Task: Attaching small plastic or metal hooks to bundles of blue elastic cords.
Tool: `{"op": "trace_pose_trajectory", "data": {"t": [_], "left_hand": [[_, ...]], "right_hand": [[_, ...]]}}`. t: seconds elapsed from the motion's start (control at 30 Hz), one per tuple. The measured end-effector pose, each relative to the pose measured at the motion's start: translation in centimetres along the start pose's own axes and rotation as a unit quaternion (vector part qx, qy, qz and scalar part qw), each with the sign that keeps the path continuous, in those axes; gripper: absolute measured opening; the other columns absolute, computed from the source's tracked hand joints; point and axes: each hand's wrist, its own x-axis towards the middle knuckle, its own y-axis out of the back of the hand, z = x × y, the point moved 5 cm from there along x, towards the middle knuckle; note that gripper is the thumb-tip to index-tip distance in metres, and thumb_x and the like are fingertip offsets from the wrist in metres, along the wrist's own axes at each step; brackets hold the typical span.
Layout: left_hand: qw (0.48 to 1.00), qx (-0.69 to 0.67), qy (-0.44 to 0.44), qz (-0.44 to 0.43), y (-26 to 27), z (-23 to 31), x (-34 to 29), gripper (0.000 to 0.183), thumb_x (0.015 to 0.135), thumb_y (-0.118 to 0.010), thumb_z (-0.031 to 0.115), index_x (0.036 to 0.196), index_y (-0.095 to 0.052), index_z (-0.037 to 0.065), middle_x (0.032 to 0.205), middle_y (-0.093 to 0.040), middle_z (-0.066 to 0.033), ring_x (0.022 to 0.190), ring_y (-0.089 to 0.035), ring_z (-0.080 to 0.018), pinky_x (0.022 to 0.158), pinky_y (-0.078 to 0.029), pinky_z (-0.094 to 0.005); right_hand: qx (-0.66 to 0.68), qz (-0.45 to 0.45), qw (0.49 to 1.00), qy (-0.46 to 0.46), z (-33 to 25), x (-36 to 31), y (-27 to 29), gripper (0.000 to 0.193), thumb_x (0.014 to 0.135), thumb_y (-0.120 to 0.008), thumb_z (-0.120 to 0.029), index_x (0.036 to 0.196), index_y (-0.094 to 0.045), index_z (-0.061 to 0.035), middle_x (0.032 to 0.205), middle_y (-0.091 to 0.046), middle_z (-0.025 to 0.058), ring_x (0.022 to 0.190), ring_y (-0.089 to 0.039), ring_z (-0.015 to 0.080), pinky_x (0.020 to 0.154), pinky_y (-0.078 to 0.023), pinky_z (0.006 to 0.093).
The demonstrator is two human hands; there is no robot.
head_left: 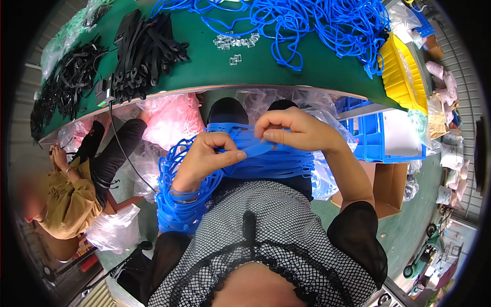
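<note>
Over my lap, my left hand (207,156) pinches one end of a flat blue strap (260,149) between thumb and fingers. My right hand (295,132) has its thumb and fingertips closed at the strap's other end; the exact grip there is too small to make out. Beneath both hands, a layer of similar blue straps (289,168) lies across my thighs. A thick bundle of looped blue straps (180,215) hangs around my left forearm.
On the green table (215,69) ahead lie clear plastic clips (236,41), black straps (146,61) and a tangle of blue straps (327,25). A yellow bin (401,77) stands at its right end. Right of me are a blue crate (371,140) and cardboard box (388,187). A co-worker (71,199) sits left.
</note>
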Motion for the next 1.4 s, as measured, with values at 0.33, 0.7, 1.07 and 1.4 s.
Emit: {"op": "trace_pose_trajectory", "data": {"t": [0.33, 0.7, 1.07, 1.4], "left_hand": [[0.998, -0.056, 0.023, 0.009, -0.6, -0.4, -0.3, 0.015, 0.077, -0.07, 0.013, 0.075, -0.067, -0.001, 0.064, -0.056, 0.0022, 0.061, -0.047, -0.003, 0.054, -0.037, -0.0194], [0.996, 0.022, -0.089, 0.013, -1.0, -0.3, -0.3, 0.008, 0.075, -0.067, 0.009, 0.075, -0.067, 0.001, 0.068, -0.057, -0.0013, 0.06, -0.05, -0.0088, 0.053, -0.038, -0.0227], [0.997, -0.033, -0.073, -0.013, -2.3, -0.4, 0.1, 0.007, 0.073, -0.066, 0.008, 0.073, -0.067, 0.0, 0.067, -0.056, -0.0021, 0.062, -0.05, -0.0079, 0.054, -0.039, -0.0228], [0.995, -0.058, -0.083, -0.021, -2.3, -0.6, 0.0, 0.008, 0.074, -0.066, 0.008, 0.073, -0.066, 0.0, 0.066, -0.054, -0.0003, 0.06, -0.047, -0.0068, 0.053, -0.035, -0.0221]], "right_hand": [[-0.07, 0.049, 0.995, 0.051, 0.1, -0.1, -0.1, 0.021, 0.072, -0.07, -0.007, 0.089, -0.062, -0.0008, 0.083, -0.064, 0.0056, 0.076, -0.06, 0.0139, 0.071, -0.048, 0.0275], [-0.148, 0.017, 0.987, 0.058, 0.8, 2.5, 0.6, 0.015, 0.076, -0.065, -0.009, 0.089, -0.061, -0.0026, 0.08, -0.064, 0.0063, 0.074, -0.062, 0.0167, 0.067, -0.048, 0.0294], [-0.539, 0.327, 0.775, 0.047, 2.1, 11.4, 6.8, 0.021, 0.075, -0.065, -0.013, 0.095, -0.065, -0.0087, 0.09, -0.059, 0.0114, 0.085, -0.059, 0.0305, 0.073, -0.048, 0.0403], [-0.423, 0.292, 0.858, -0.01, 4.0, 11.5, 9.3, 0.01, 0.073, -0.067, -0.012, 0.083, -0.066, -0.0085, 0.079, -0.063, 0.0125, 0.077, -0.061, 0.0303, 0.066, -0.047, 0.0393]]}}
